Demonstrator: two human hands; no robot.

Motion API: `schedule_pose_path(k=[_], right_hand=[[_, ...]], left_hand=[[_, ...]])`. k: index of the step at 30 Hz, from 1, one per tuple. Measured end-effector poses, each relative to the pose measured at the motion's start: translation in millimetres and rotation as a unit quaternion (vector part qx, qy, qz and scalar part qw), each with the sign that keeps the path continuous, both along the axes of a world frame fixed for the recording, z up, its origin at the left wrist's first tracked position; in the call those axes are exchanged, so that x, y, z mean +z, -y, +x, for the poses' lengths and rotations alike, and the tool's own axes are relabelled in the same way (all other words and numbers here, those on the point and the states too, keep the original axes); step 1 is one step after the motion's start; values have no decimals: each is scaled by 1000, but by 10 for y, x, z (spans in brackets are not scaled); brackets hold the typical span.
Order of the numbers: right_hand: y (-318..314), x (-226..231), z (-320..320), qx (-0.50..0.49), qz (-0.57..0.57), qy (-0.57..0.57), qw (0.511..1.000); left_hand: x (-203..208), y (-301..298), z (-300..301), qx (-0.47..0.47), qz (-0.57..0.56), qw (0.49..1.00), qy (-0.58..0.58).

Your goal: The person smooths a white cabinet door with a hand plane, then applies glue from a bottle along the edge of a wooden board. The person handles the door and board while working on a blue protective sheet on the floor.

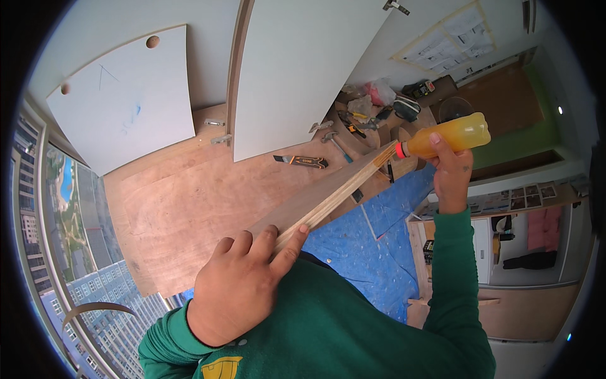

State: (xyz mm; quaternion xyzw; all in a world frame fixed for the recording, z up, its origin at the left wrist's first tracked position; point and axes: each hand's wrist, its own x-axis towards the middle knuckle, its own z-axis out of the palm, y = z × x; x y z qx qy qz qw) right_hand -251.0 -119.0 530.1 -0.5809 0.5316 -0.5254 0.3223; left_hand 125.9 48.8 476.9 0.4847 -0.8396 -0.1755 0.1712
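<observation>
My left hand is closed round the near end of a long wooden board, which is tilted with its narrow edge facing up. At the board's far end, my right hand grips a clear plastic bottle of yellow liquid. The bottle lies almost sideways, its red cap against the board's edge. A darker, wet-looking yellowish patch shows on the edge beside the cap. Behind the board, a utility knife with a black and orange handle rests on the plywood worktop.
A hammer and several other tools lie at the worktop's far right. White panels with hinge holes lean at the back, and a white door panel stands upright near metal hinges. Blue sheeting covers the floor. Windows line the left.
</observation>
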Motion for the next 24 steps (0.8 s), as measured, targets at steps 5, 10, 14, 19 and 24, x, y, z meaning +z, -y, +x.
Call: schedule_pose_path(k=[5, 10, 14, 19, 24], right_hand=[[-9, -52, 84, 9, 28, 8, 1000], [53, -98, 144, 6, 27, -54, 998], [40, -103, 204, 10, 35, -73, 997], [18, -91, 290, 29, 41, -72, 996], [45, -54, 299, -12, 19, -119, 993]], left_hand=[[7, 3, -5, -1, 3, 1000, -1], [4, -5, -8, 4, -4, 1000, -6], [-2, -16, -19, 4, -5, 1000, -6], [-1, -19, -24, 0, -3, 1000, -2], [4, -25, -20, 0, 0, 1000, -2]])
